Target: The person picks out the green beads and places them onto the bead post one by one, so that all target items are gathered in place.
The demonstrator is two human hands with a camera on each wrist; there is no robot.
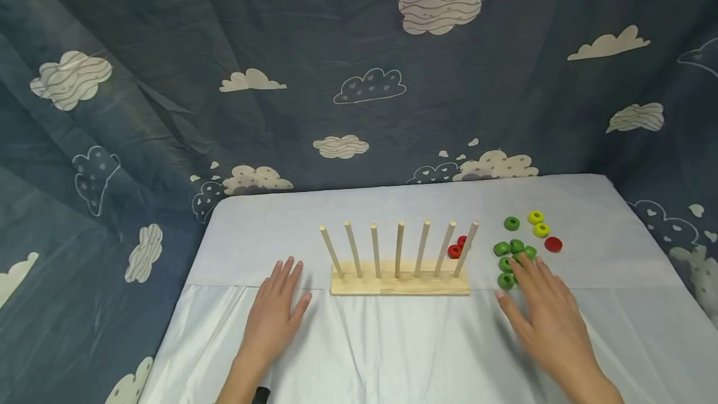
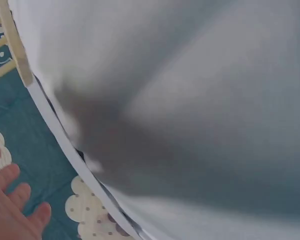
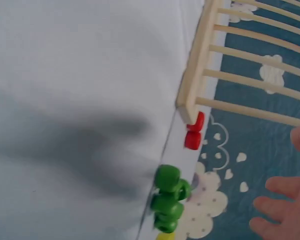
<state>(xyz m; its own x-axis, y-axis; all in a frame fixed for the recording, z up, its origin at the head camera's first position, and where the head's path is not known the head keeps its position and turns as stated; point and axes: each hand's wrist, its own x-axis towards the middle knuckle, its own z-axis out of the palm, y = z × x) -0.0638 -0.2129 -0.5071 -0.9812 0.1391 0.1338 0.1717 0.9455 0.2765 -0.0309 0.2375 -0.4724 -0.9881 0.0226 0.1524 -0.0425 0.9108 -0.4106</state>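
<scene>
A pale wooden rack (image 1: 399, 287) with a row of upright pegs (image 1: 399, 249) stands mid-table, its pegs bare. To its left my left hand (image 1: 273, 313) is held with fingers extended, holding nothing. My right hand (image 1: 545, 317) reaches from the right with straight, spread fingers, and its fingertips overlap the nearest green beads (image 1: 506, 281) in the head view. Several more green beads (image 3: 167, 202) cluster there. Behind the rack's right end lie two red beads (image 1: 455, 251), also seen in the right wrist view as red beads (image 3: 193, 140).
Two yellow beads (image 1: 538, 223) and another red bead (image 1: 553, 244) lie at the back right, beyond the green ones. White cloth covers the table (image 1: 280, 223). A dark curtain (image 1: 359, 36) with cloud prints hangs behind and beside it.
</scene>
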